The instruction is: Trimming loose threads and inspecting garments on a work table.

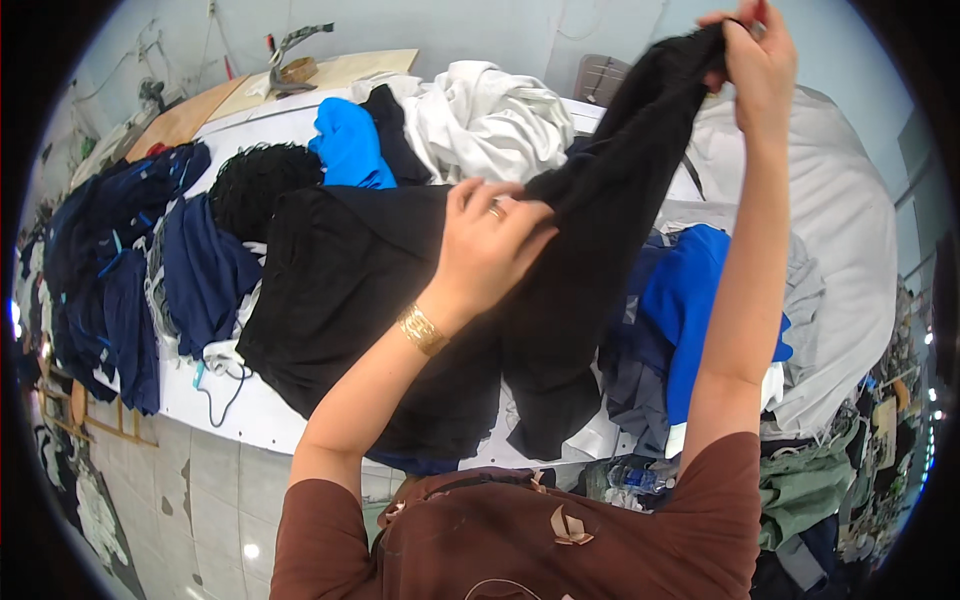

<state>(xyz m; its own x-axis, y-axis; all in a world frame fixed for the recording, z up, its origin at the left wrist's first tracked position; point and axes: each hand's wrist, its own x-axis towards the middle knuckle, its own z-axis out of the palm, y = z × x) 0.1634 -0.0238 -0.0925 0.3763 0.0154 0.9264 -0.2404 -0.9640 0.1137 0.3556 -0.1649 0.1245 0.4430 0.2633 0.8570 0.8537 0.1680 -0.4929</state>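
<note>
A pair of black trousers (350,290) lies spread over the white table in front of me, one leg pulled up toward the far right. High at the upper right, my right hand (760,65) is closed on the end of that leg. A small red object (761,12) also shows between its fingers, too little of it visible to name. My left hand (490,240), with a ring and a gold bracelet (422,330), is at the middle of the trousers. Its fingers are curled against the black cloth where the raised leg begins, partly hiding the fold there.
Navy garments (125,260) pile up at the left. Behind the trousers lie a bright blue cloth (350,145) and a white heap of fabric (490,115). A blue garment (690,290) sits by my right forearm, beside a large white bundle (840,200). The white table (200,400) has its near edge before me.
</note>
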